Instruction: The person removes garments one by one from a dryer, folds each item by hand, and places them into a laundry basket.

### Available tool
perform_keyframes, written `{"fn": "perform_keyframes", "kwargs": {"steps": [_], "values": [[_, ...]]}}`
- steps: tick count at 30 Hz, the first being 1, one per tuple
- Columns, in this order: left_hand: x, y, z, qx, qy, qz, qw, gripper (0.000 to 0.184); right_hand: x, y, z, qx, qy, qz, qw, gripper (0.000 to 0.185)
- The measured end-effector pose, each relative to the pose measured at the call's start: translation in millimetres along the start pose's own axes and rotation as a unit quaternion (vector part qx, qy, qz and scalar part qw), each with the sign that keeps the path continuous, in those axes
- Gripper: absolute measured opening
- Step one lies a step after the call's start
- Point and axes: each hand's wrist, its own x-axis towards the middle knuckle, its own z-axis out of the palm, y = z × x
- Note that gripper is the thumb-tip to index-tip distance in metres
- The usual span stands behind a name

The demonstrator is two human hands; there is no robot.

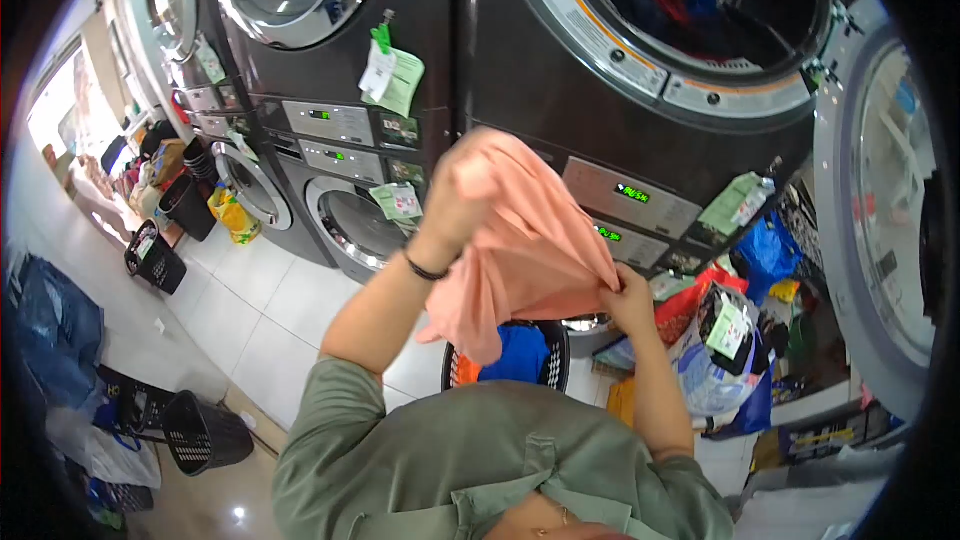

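Clothing (58, 325), dark blue, shows at the left edge, between 8 and 9 o'clock of the view. Black basket (190, 450) stands on the floor at 8 o'clock. At 9 o'clock, near the far wall: black bin (186, 215), and just beside it a yellow bag (236, 220). Nearer in, also towards 9 o'clock: front-loading machine (365, 230), round door facing the aisle. Green paper tag (405, 78) hangs on a machine front at 11 o'clock.

Left hand (462, 202) is raised just off centre, towards 11 o'clock, at the upper end of the salmon cloth (530, 250). Motion blur and fabric hide the fingertips; cannot tell whether they grip or only support. Dark band (424, 270) circles this wrist. Salmon cloth spans the centre in mid-air between both hands, its lower folds hanging towards 6 o'clock, in front of a laundry basket (558, 360) containing blue and orange fabric. Right hand (632, 302), at 4 o'clock, pinches the cloth's edge between thumb and fingers.

Control panel (632, 192) with green digits: between 2 and 3 o'clock. Dark machine (520, 60), drum holding clothes, lies towards 1 o'clock; its round door (885, 200) stands open at 3 o'clock. Stuffed plastic bag (700, 385): 4 o'clock.
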Motion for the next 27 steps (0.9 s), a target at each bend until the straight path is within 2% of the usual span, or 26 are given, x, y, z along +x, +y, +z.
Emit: {"fn": "perform_keyframes", "kwargs": {"steps": [1,2,3,4,5,6,7,8,10,11,12,14,16,17,18,19,20,21,23,24,25,27], "values": [[1,0,-2,-0.121,0.074,-0.067,0.988,0.027,2,-4,-9,-0.053,-0.078,0.029,0.995,0.033],[1,-11,-17,-0.070,0.105,-0.038,0.991,0.026,3,-8,-16,-0.103,-0.157,0.056,0.981,0.036],[2,-17,-32,-0.042,0.148,-0.005,0.988,0.021,1,-16,-19,-0.215,-0.210,0.015,0.954,0.039],[2,-7,-42,-0.068,0.188,-0.002,0.980,0.019,-1,-11,-20,-0.288,-0.230,0.003,0.930,0.037],[2,-26,-66,-0.059,0.223,0.022,0.973,0.021,-3,-3,-20,-0.358,-0.250,-0.009,0.900,0.035],[1,-2,-65,-0.183,0.273,-0.041,0.943,0.019,-4,7,-20,-0.426,-0.269,-0.023,0.864,0.033],[-2,-11,-88,-0.191,0.258,-0.009,0.947,0.020,-5,28,-28,-0.375,-0.222,-0.049,0.899,0.029],[-8,-16,-111,-0.198,0.244,-0.053,0.948,0.021,-4,36,-42,-0.294,-0.178,-0.049,0.938,0.025],[-14,-11,-120,-0.114,0.305,-0.081,0.942,0.023,7,63,-66,-0.122,-0.072,-0.080,0.987,0.021],[-21,-11,-130,-0.109,0.293,-0.097,0.945,0.023,13,79,-74,0.026,-0.025,-0.016,0.999,0.013],[-29,-14,-142,-0.103,0.281,-0.114,0.947,0.024,15,83,-83,0.180,0.052,-0.079,0.979,0.011],[-48,-21,-148,-0.137,0.277,-0.160,0.938,0.024,15,45,-81,0.387,0.193,-0.090,0.897,0.012],[-64,-31,-149,-0.211,0.292,-0.213,0.908,0.025,-2,51,-34,0.180,0.019,-0.108,0.978,0.030],[-75,-50,-151,-0.173,0.285,-0.194,0.923,0.024,-14,62,-6,0.049,-0.084,-0.127,0.987,0.039],[-83,-65,-153,-0.157,0.268,-0.199,0.930,0.026,-30,69,12,-0.064,-0.197,-0.079,0.975,0.045],[-92,-75,-156,-0.141,0.251,-0.205,0.935,0.028,-47,70,30,-0.183,-0.314,-0.055,0.930,0.051],[-98,-84,-162,-0.126,0.235,-0.207,0.941,0.030,-55,72,38,-0.246,-0.400,0.002,0.883,0.054],[-106,-85,-168,-0.049,0.230,-0.210,0.949,0.028,-52,71,29,-0.214,-0.380,0.043,0.899,0.050],[-114,-63,-173,0.043,0.232,-0.279,0.931,0.026,-47,70,-11,-0.147,-0.338,0.126,0.921,0.043],[-119,-54,-178,0.089,0.228,-0.314,0.917,0.025,-42,62,-38,-0.126,-0.346,0.191,0.910,0.041],[-128,-51,-193,0.084,0.166,-0.340,0.922,0.028,-38,58,-65,-0.102,-0.352,0.257,0.894,0.040],[-123,-55,-192,-0.107,0.155,-0.309,0.932,0.033,-38,86,-113,0.109,-0.272,0.097,0.951,0.043]]}}
